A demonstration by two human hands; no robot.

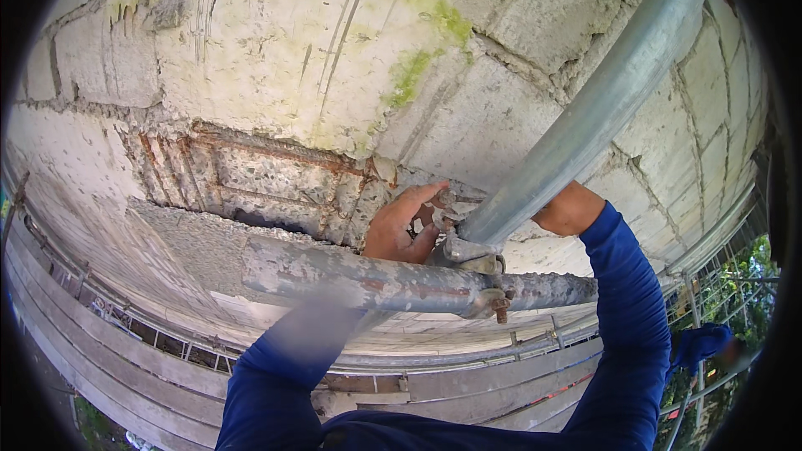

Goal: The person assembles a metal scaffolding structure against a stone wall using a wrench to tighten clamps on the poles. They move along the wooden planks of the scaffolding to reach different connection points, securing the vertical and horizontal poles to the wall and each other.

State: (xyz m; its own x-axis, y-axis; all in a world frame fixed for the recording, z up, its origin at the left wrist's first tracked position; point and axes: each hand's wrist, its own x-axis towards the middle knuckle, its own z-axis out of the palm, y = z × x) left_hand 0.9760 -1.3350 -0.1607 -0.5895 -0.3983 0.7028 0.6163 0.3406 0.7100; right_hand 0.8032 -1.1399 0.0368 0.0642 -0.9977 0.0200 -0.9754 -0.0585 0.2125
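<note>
Two pipes meet at a rusty clamp (480, 271). My left hand (405, 225) lies open behind it; my right hand's grip is hidden behind the slanted pipe (601, 100).

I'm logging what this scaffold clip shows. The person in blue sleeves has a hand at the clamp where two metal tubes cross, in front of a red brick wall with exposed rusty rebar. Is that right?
Not quite: the wall is grey concrete block with green patches, not red brick. The rest holds. The head view shows the left hand at the clamp where the horizontal tube meets the slanted tube, with rusty rebar exposed in a broken patch.
</note>
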